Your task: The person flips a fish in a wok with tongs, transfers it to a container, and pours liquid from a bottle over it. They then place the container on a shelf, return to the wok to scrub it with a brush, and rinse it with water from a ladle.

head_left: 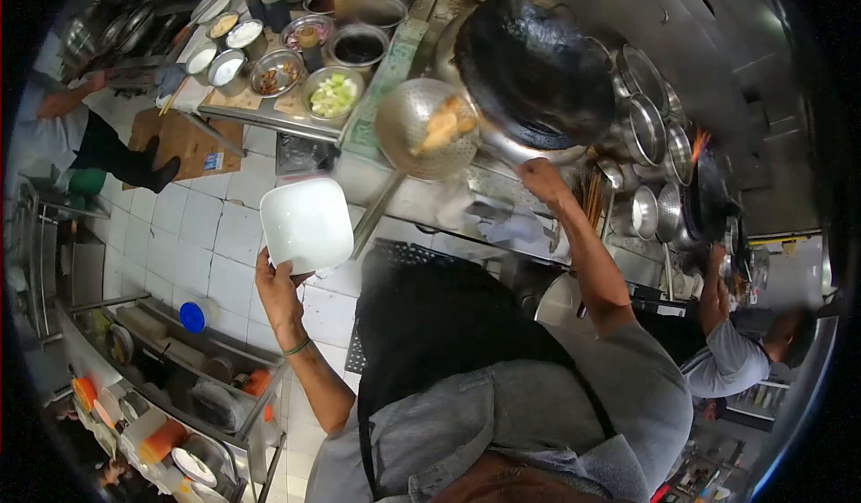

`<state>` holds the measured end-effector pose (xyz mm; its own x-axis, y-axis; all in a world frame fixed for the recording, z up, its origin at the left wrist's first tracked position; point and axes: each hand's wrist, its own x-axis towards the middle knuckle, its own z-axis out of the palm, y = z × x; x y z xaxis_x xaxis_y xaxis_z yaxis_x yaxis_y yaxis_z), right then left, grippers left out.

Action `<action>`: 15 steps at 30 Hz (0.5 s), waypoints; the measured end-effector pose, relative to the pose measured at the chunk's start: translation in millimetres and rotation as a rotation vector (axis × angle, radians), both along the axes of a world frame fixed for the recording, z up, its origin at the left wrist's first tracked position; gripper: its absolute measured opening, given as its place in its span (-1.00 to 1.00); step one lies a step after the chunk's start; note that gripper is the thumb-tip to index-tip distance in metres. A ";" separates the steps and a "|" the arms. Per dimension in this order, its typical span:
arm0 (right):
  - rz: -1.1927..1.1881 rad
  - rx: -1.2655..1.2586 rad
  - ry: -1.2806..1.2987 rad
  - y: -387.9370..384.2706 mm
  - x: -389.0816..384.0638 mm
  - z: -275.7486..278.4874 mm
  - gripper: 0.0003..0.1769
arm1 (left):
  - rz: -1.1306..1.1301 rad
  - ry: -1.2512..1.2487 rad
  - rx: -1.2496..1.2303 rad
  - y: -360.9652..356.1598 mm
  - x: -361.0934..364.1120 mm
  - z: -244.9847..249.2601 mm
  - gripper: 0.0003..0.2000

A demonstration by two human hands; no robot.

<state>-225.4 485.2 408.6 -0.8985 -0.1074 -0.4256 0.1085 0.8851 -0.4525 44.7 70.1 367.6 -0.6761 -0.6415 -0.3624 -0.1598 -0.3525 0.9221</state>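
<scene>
A white, square-sided bowl (308,225) is held out over the floor by my left hand (280,290), its thumb on the rim and its inside bare. My right hand (543,183) is closed at the near edge of a black wok (538,73); the exact grip is partly hidden. The wok sits over the stove at the top. Left of it rests a perforated strainer (395,135) with a golden fried piece of food (446,125) in it. The strainer's handle slants down toward the bowl, with neither hand on it.
Bowls of sauces and chopped ingredients, among them green pieces (333,96), crowd the counter at upper left. Metal pots (644,129) line the right. Two people work at the far left and right. A blue-lidded tub (197,315) stands on the tiled floor; shelving (242,445) is at lower left.
</scene>
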 end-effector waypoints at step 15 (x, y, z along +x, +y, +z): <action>-0.174 -0.116 0.004 -62.7 -24.3 -59.9 -0.44 | -0.089 0.043 0.008 -10.1 -32.3 -2.4 -0.56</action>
